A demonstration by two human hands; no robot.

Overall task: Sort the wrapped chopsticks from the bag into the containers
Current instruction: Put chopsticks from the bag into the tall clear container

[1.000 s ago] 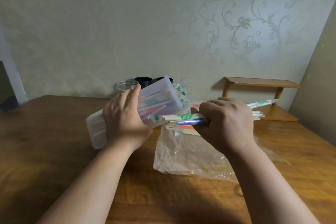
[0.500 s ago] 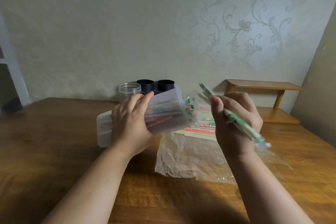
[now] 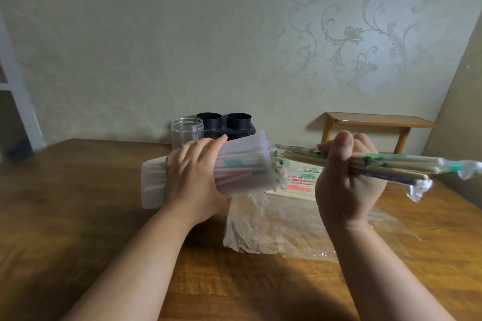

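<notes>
Gripping the tilted container, mouth toward 3 o'clock, left hand steadies it; right hand clenches wrapped chopsticks at 3 o'clock, above bag. Risk: crowded mouth may jam them; contents may slide out.

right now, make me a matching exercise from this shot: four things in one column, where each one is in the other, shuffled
Things
1. translucent container
2. wrapped chopstick bundle
3. clear jar
4. plastic bag

Places
A. lying crumpled on the table
B. held tilted by the left hand
C. upright near the wall
D. gripped in the right hand

Pairs: 1-B, 2-D, 3-C, 4-A
</notes>
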